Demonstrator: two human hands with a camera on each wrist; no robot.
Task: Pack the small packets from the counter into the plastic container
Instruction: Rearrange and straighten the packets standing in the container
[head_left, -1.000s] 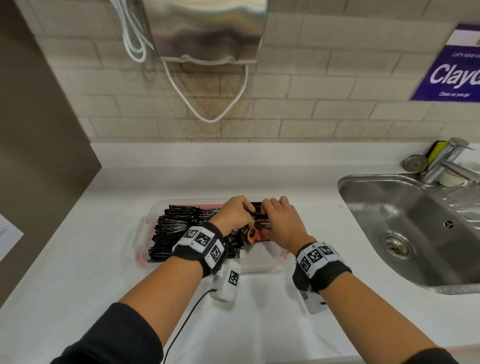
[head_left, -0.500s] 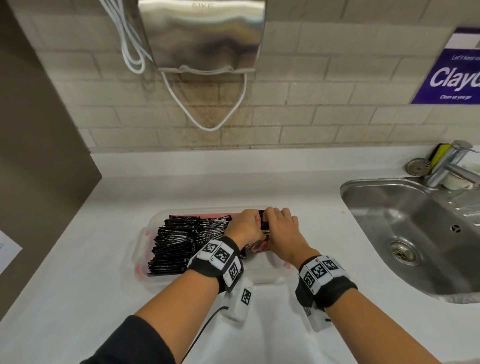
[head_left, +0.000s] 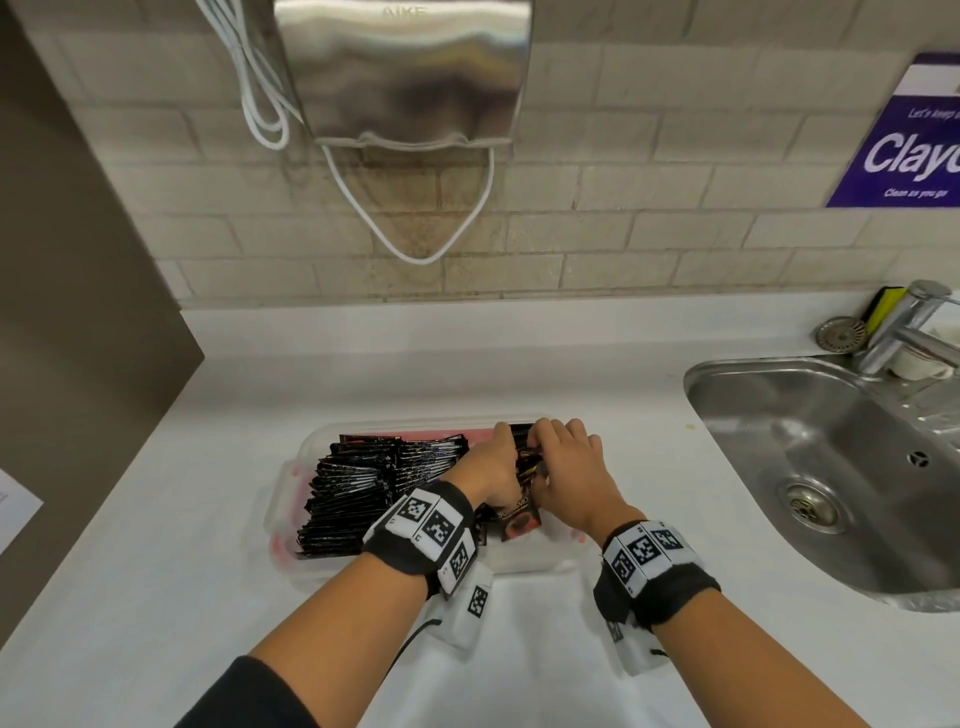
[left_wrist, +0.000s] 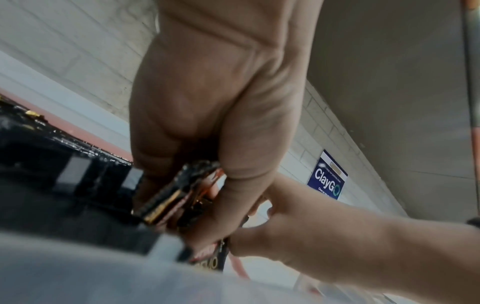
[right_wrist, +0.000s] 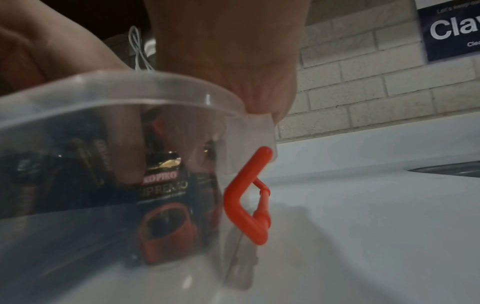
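both the left hand (head_left: 491, 467) and right hand (head_left: 566, 467) pinch a bunch of small black foil packets (head_left: 524, 460) inside the clear plastic container (head_left: 291, 467), right of the packed rows. light, slippery, floppy; best squeezed across the flat faces.

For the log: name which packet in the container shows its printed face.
The cup-print packet between the wrists, face up; the packed row shows only edges.

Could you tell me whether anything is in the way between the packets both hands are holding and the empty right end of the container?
Nothing visible blocks them. The left hand and right hand hold the packets already inside the open container, right of the packed stack.
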